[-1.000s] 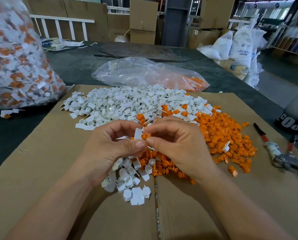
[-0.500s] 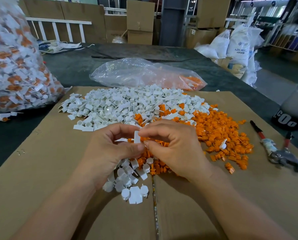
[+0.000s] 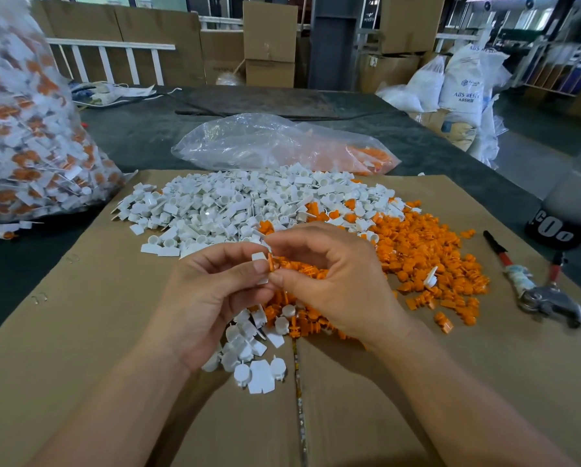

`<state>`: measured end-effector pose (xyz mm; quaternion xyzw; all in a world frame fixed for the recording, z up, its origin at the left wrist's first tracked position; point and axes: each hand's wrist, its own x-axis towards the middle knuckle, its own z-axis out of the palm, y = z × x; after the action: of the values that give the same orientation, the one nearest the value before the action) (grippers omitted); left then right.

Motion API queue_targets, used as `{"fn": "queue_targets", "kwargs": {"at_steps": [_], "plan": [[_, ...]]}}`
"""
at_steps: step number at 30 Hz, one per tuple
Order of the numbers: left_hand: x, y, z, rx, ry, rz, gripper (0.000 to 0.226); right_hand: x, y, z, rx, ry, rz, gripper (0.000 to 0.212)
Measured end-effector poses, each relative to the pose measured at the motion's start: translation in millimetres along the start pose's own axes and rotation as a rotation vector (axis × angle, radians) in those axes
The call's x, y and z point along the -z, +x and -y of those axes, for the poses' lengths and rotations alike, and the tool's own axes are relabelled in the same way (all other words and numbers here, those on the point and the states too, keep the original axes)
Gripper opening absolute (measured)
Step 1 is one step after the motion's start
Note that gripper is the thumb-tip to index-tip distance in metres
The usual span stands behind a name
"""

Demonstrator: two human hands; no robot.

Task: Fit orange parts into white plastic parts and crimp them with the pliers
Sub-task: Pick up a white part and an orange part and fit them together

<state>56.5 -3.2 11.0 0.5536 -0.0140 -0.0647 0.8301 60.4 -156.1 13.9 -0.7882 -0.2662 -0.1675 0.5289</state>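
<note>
Left hand point(image 3: 211, 298) pinches a white part point(image 3: 259, 257), and right hand point(image 3: 336, 281) pinches an orange part point(image 3: 270, 262) against it.

The step in hand seems to be the fitting: both pieces touch between the fingertips, above the near edge of the heaps, and it cannot be told if the orange one is fully seated. The next move probably calls for pressing it home, then a reach to the pliers point(image 3: 535, 288) for the crimp; they lie untouched at the right, well apart from both hands. A brown cardboard sheet point(image 3: 80, 332) on the dark desk point(image 3: 140, 136) carries the white heap point(image 3: 215, 207) and the orange heap point(image 3: 427, 251). A nearly empty clear bag point(image 3: 265, 143) lies behind, and a full bag point(image 3: 29, 146) stands at the left. The room looks like a warehouse, with cartons point(image 3: 268, 32) and white sacks point(image 3: 464, 82).
</note>
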Motion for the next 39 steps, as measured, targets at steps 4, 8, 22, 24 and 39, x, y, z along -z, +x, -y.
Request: {"fn": "queue_targets", "kwargs": {"at_steps": [4, 8, 22, 24, 39], "plan": [[0.7, 0.3, 0.3, -0.017, -0.008, 0.006, 0.017, -0.3, 1.0, 0.7, -0.011, 0.045, 0.014, 0.036], [0.3, 0.2, 0.9, -0.015, 0.001, 0.006, 0.014, -0.6, 0.6, -1.1, -0.006, 0.041, 0.022, 0.032], [-2.9, -1.9, -0.5, -0.058, 0.024, -0.023, 0.010, 0.6, 0.5, -1.1, -0.012, 0.059, 0.049, 0.028], [-3.8, -2.2, -0.7, -0.085, 0.034, -0.033, 0.010, 0.2, 0.8, -1.5, -0.045, 0.087, 0.031, 0.037], [-1.4, -1.1, -0.6, -0.094, 0.091, -0.029, 0.017, -0.2, 1.4, -0.8, -0.043, 0.077, 0.053, 0.030]]}}
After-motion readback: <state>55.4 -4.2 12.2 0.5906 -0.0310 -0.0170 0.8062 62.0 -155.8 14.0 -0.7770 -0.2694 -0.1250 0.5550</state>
